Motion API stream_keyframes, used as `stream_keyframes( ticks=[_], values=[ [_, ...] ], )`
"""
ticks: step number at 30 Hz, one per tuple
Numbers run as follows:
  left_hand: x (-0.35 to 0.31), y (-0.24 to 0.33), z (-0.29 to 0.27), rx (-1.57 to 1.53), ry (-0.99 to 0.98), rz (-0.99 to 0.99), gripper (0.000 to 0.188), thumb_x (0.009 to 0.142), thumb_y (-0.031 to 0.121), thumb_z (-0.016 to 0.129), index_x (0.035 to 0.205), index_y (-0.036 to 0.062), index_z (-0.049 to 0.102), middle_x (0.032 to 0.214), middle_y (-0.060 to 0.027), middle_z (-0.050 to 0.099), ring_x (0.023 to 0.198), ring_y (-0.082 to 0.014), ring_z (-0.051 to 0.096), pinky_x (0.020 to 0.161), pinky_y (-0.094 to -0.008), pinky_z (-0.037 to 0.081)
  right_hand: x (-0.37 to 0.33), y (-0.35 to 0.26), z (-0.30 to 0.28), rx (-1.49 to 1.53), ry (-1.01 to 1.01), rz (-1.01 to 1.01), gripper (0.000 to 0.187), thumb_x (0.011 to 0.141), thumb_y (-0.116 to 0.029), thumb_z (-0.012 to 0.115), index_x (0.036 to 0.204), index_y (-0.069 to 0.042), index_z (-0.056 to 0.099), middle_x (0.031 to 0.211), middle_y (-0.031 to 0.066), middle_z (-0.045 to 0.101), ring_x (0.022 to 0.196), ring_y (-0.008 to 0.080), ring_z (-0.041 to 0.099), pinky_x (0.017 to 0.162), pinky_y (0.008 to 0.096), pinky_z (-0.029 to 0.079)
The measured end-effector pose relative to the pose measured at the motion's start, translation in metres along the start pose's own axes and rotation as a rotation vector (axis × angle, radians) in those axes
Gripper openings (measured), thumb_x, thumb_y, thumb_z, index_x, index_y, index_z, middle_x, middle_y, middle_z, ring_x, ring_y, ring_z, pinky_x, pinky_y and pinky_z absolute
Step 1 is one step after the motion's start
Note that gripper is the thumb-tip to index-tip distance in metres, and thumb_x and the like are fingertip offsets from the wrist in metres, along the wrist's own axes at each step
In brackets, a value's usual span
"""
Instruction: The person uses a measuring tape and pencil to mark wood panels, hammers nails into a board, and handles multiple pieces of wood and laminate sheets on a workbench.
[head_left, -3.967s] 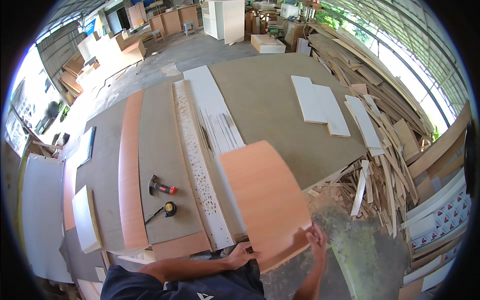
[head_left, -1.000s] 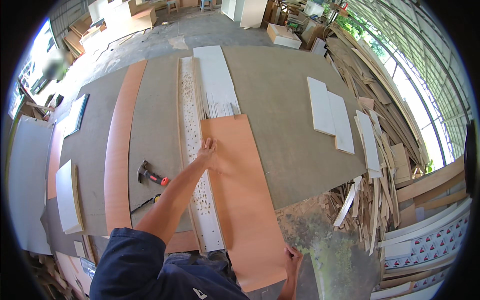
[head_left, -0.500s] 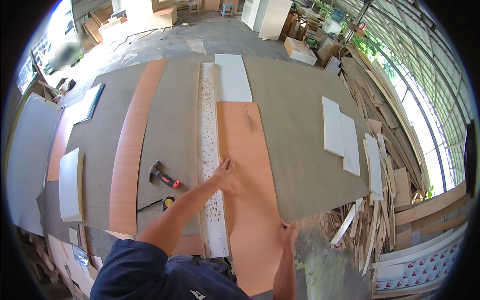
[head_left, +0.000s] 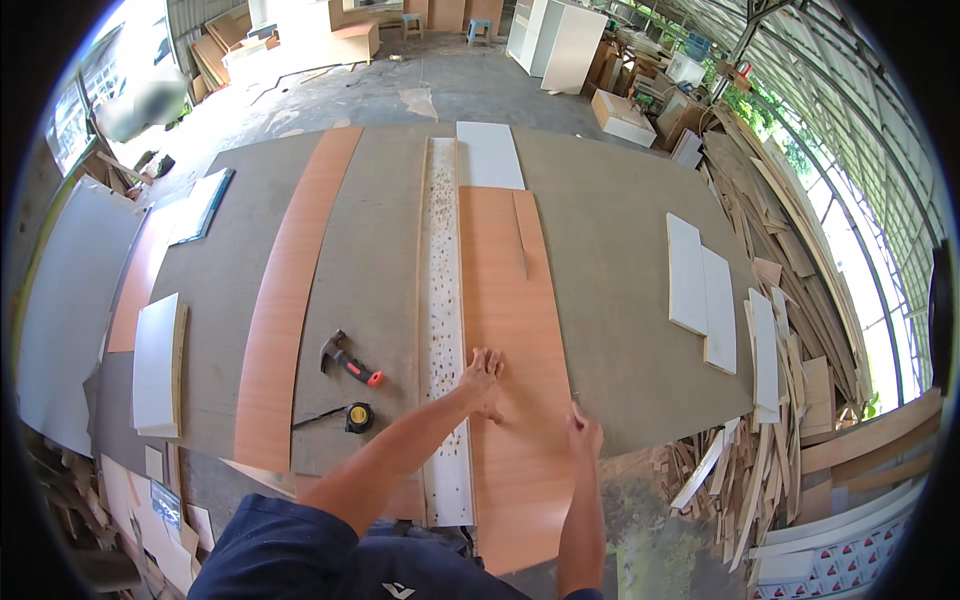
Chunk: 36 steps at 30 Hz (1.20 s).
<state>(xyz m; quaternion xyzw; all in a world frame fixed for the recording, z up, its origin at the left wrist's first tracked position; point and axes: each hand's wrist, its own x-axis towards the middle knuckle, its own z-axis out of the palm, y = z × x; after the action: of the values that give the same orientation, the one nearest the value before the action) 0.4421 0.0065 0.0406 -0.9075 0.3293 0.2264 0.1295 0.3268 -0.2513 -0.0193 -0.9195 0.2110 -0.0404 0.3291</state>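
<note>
A long orange wood-grain laminate sheet lies lengthwise before me, its far end overlapping a white panel. At that far end a slit runs partway down the sheet. My left hand rests on the sheet near its left edge, fingers stretched out. On the right edge, closer to me, my right hand is closed in a pinch on the sheet. Along the sheet's left side runs a long white board with raised edges, scattered with small brown specks.
A claw hammer and a tape measure lie left of the speckled board. Farther left are another orange strip and a white panel stack. White boards sit at the right; scrap wood is piled beyond the table.
The laminate sheet has slid away from me, covering more of the white panel. My right hand moved away with it; my left hand sits slightly nearer to me. The view has shifted a little.
</note>
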Motion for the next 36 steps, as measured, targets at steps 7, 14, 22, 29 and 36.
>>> stream_keyframes(
  ticks=[7,14,22,29,36],
  values=[
    [0.016,-0.004,0.045,0.067,0.051,-0.023,0.131,0.065,0.087,0.051,0.15,-0.0069,0.015,0.157,-0.0279,0.01,0.144,-0.0478,0.009,0.114,-0.0575,0.01,-0.136,0.039,-0.034,0.274,0.091,0.034,0.023,0.092,-0.015,0.065,0.112,-0.002,0.069,0.063,0.0053,0.049,0.06,0.0125,0.04,0.055,0.0316,0.037],
    [0.016,-0.001,0.017,0.024,0.012,-0.021,0.134,0.065,0.087,0.052,0.149,-0.0095,0.012,0.157,-0.0295,0.009,0.145,-0.0463,0.008,0.114,-0.0575,0.008,-0.126,0.015,-0.045,0.239,0.24,-0.048,0.016,0.088,-0.009,0.067,0.096,0.005,0.071,0.064,0.0087,0.051,0.056,0.0181,0.046,0.053,0.0326,0.037],
    [-0.005,-0.018,0.005,-0.085,-0.002,-0.025,0.124,0.071,0.076,0.056,0.148,-0.0119,0.015,0.156,-0.0307,0.009,0.145,-0.0474,0.006,0.117,-0.0554,0.005,0.004,-0.012,0.021,-0.085,0.162,0.006,0.029,0.086,-0.021,0.066,0.073,0.005,0.063,0.058,0.0215,0.053,0.053,0.0331,0.056,0.053,0.0426,0.041],
    [-0.01,0.003,0.0,-0.056,0.025,0.032,0.12,0.074,0.076,0.054,0.148,-0.0104,0.017,0.157,-0.0291,0.01,0.145,-0.0451,0.008,0.117,-0.0549,0.006,0.073,-0.028,0.038,-0.025,0.103,0.088,0.022,0.086,-0.019,0.067,0.097,0.0,0.071,0.061,0.0172,0.055,0.056,0.0129,0.049,0.056,0.0352,0.044],
    [-0.001,0.001,0.032,-0.073,0.083,-0.009,0.131,0.066,0.085,0.052,0.149,-0.0093,0.013,0.157,-0.0294,0.008,0.144,-0.0466,0.008,0.115,-0.0582,0.008,-0.047,0.023,-0.001,0.167,0.06,-0.074,0.027,0.086,-0.007,0.068,0.112,-0.004,0.069,0.066,0.0163,0.05,0.06,0.0137,0.047,0.058,0.0314,0.043]
  ],
)
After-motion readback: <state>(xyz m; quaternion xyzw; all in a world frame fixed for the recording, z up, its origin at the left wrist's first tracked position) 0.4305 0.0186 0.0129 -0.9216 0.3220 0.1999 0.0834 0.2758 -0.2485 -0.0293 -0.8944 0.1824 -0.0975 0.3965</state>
